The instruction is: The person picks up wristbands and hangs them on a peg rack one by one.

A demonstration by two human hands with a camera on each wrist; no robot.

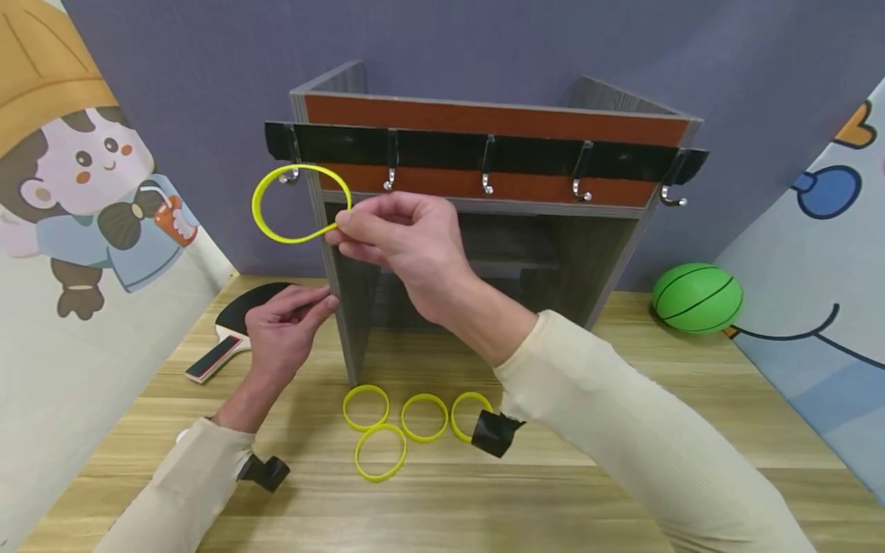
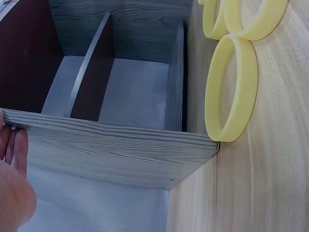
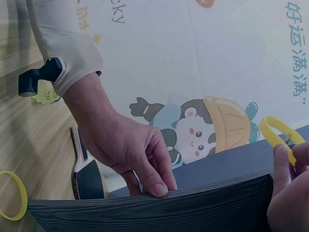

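Note:
In the head view my right hand [image 1: 422, 246] pinches a yellow silicone wristband [image 1: 257, 207] between thumb and fingers. The band hangs in front of the leftmost hook [image 1: 293, 176] on a black rail [image 1: 442, 147]. That hook shows through the loop; whether they touch I cannot tell. My left hand [image 1: 285, 330] grips the front edge of the grey wooden cabinet's left side panel [image 1: 351, 322], its thumb on the edge in the right wrist view. Several more yellow wristbands [image 1: 423, 440] lie on the table before the cabinet, one close to the panel's foot in the left wrist view.
A table tennis bat [image 1: 216, 356] lies left of the cabinet, partly behind my left hand. To the right sits a green ball [image 1: 698, 298] by the printed wall. Other bare hooks [image 1: 487, 183] line the rail. A yellow netted object [image 3: 46, 93] appears in the right wrist view.

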